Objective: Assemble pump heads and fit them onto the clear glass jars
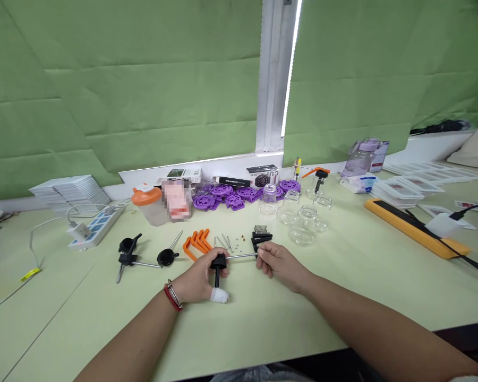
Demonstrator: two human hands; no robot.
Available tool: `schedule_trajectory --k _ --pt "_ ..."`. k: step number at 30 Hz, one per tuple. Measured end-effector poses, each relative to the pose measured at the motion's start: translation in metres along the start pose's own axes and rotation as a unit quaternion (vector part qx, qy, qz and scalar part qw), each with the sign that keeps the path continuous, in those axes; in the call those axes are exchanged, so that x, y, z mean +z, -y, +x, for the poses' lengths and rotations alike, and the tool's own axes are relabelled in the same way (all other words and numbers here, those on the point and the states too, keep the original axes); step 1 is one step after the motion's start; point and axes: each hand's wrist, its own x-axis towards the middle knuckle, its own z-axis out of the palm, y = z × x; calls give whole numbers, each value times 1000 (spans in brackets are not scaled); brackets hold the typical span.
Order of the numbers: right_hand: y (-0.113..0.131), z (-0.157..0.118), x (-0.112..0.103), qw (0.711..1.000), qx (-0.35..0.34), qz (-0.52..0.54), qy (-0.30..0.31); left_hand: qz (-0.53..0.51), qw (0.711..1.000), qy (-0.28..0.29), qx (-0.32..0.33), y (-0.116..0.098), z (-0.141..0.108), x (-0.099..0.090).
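Observation:
My left hand (202, 277) is closed around a black cap-like plastic part (219, 261), with a dark stem pointing down from it. White wrapping covers the thumb tip. A thin metal rod (241, 257) runs from the black part to my right hand (278, 263), whose thumb and fingers pinch its far end. Just beyond lie orange crank-shaped pieces (197, 241), short metal pins (225, 242), tiny hardware (242, 238), a row of black parts (258, 240) and metal springs (260, 229). Left of them rest a black part with a rod (167, 257) and a larger black assembly (128, 255).
Several glass jars (302, 228) stand right of centre, one near an orange-handled assembly (321, 174). Purple plastic parts (223, 192) are heaped at the back. A power strip (99, 225) and shaker cup (148, 204) stand left; an orange power strip (414, 228) lies right.

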Motion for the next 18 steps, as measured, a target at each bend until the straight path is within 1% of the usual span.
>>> schedule_trajectory --k 12,16,18 --pt "-3 1 -1 1000 1 -7 2 38 999 0 14 -4 0 0" --pt "-4 0 0 1000 -2 -2 -10 68 996 -26 54 -9 0 1" --pt "-4 0 0 1000 -3 6 -17 68 993 -51 77 -11 -2 -5"
